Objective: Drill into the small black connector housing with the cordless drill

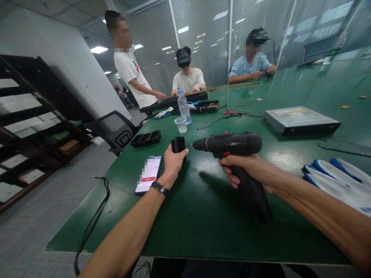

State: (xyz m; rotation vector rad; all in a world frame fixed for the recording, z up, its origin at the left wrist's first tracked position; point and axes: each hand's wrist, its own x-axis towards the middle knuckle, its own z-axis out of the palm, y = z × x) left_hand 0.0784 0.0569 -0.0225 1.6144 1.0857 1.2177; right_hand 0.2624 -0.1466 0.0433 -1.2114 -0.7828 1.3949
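Note:
My right hand (245, 168) is wrapped round the handle of a black cordless drill (232, 143), which points left. A thin bit (188, 145) sticks out of its chuck toward a small black plastic block (178, 144). Whether the bit touches the block I cannot tell. My left hand (174, 160) grips that block from the near side, just above the table. Beside my left wrist lies a phone (149, 175) with its screen lit. Behind the block stand a clear plastic cup (181, 124) and a water bottle (183, 107) with a blue cap.
A black compartment tray (145, 138) sits on the green table (185, 227) at left. On the right are a metal disc drive (301, 119) and white-and-blue gloves (339, 183). A black cable (94, 224) hangs over the left edge. Several people are across the table.

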